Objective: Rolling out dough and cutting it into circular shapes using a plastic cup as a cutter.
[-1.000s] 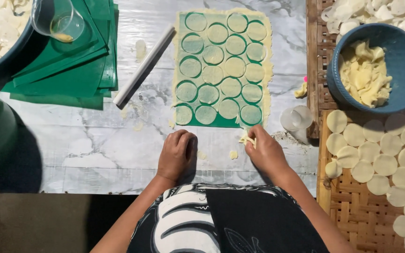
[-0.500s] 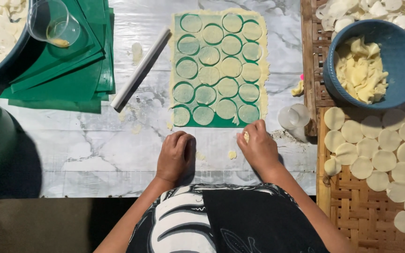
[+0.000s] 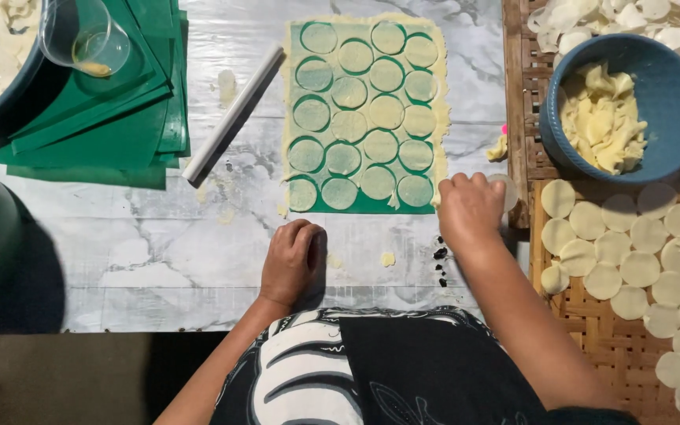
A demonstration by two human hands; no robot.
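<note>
Your right hand (image 3: 470,211) curling fingers, seemingly pinching clear cup at dough sheet (image 3: 365,114) lower-right corner — risking tearing thin edge. Left hand (image 3: 293,260) resting fisted, fingers pressed together, below sheet on desk (image 3: 159,244).

A marbled white surface (image 3: 159,252) carries a cut dough sheet (image 3: 365,110) at twelve o'clock, a white roller (image 3: 232,115) and green sheets (image 3: 112,118) at ten, and a woven tray (image 3: 592,330) at three.
</note>
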